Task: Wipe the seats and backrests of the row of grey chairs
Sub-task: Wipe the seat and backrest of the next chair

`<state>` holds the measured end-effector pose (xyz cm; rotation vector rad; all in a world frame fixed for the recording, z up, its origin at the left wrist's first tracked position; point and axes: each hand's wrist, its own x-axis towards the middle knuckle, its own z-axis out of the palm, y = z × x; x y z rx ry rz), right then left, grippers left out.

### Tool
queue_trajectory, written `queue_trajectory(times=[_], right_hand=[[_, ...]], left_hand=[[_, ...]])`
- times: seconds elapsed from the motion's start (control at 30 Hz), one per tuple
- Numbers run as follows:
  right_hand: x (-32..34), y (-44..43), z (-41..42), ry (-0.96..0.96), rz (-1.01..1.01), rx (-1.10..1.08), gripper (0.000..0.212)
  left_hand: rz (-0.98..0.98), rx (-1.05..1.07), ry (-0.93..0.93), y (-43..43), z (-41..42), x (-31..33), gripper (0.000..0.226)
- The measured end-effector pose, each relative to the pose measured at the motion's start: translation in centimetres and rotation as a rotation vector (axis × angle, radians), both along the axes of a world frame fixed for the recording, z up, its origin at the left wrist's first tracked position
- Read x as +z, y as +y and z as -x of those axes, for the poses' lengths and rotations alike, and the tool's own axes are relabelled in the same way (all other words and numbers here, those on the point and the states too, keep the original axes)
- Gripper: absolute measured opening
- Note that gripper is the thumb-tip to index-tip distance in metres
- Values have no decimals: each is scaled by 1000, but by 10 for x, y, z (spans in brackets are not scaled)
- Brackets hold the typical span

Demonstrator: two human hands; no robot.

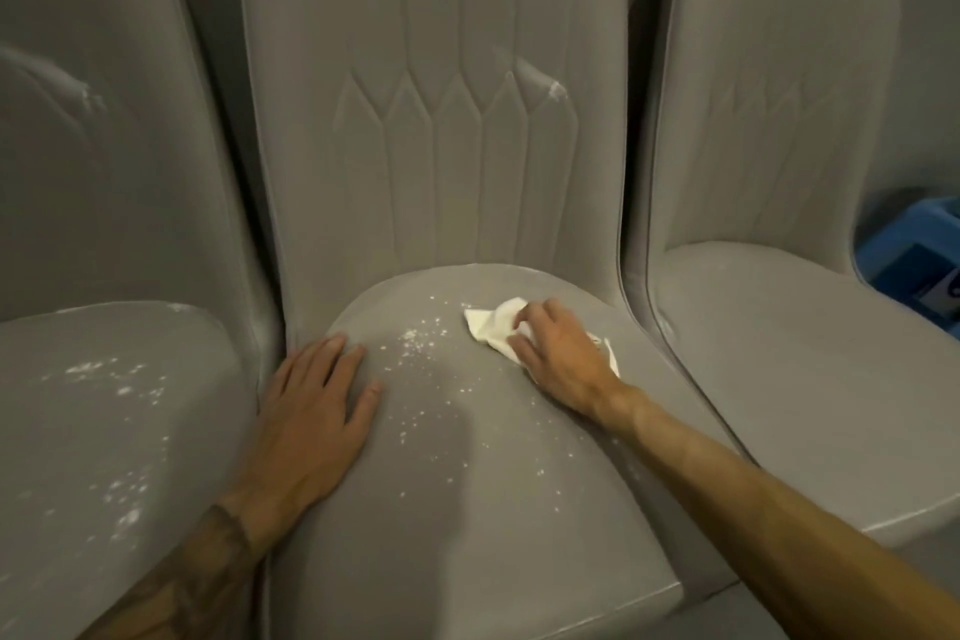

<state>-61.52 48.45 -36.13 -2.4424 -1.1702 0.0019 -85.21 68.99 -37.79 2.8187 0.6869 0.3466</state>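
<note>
Was wiping the middle chair's seat point(467, 473), right hand point(561, 359) gripping the white cloth point(491, 325) with curled fingers point(537, 314) near its back, left hand point(317, 411) pressed flat; next likely needed sweeping left over the white specks point(421, 335).

Single head view, wide-angle, looking steeply down, close over middle chair seat point(467, 431), backrests ahead
</note>
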Motion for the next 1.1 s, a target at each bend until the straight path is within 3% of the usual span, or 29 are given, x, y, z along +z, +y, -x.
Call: queue_trajectory(times=[0.07, 0.27, 0.47, 0.67, 0.73, 0.8, 0.9, 1.1], right_hand=[[-1, -8, -12, -27, 4, 3, 25], [1, 12, -46, -29, -59, -347, 29], [-9, 6, -22, -24, -17, 0, 26], [-1, 12, -62, -47, -23, -340, 30], [-3, 43, -43, 10, -44, -286, 32], [-7, 63, -20, 60, -59, -99, 31], [-9, 54, -16, 64, -34, 69, 26], [-6, 46, -53, -13, -26, -293, 30]], left_hand=[[-4, 0, -11, 1, 1, -1, 76], [-11, 16, -31, 0, -2, -3, 72], [13, 19, -25, 3, 0, -5, 75], [28, -31, -35, 5, 6, 9, 78], [-26, -46, -54, 7, 16, 13, 67], [-105, -46, -49, 12, 26, 14, 58], [-132, -17, -32, 17, 32, 10, 53], [-109, 13, -92, 20, 29, -3, 48]])
